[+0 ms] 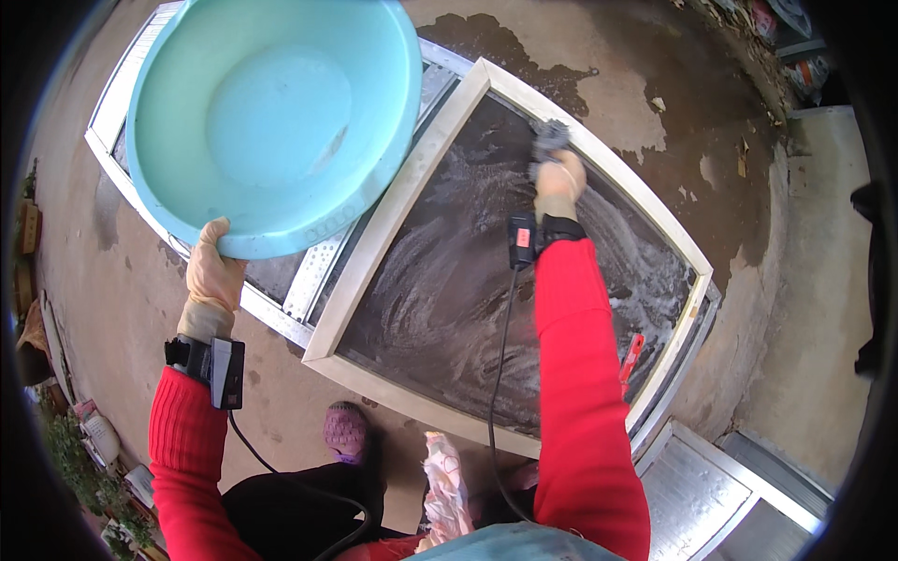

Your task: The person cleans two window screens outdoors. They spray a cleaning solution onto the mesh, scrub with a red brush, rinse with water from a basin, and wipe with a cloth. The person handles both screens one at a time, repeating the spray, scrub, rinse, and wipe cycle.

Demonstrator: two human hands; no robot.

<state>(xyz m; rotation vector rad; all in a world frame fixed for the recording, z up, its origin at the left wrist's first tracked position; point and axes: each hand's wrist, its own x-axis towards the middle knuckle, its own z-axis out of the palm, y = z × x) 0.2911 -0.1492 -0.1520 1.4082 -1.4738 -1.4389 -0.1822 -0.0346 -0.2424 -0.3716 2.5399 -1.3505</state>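
Note:
My left hand [214, 273], in a pale glove, grips the near rim of a large turquoise plastic basin [280, 119] that rests on a metal frame. Inside the basin no water can be made out. A framed window screen [449, 259] lies flat to the right of the basin, streaked with suds over its dark mesh. My right hand [560, 174], gloved too, holds a grey scouring pad [551, 137] against the screen near its far edge; the pad is blurred. A red-handled tool [632, 359] lies on the screen beside my right sleeve, partly hidden.
Beneath the basin and screen is a white metal frame [309, 280]. Wet patches mark the concrete floor [617, 105]. Another metal panel [691, 491] lies at the lower right, near a concrete step [828, 245]. Potted plants [91, 470] stand at the lower left. Cables hang from both wrist devices.

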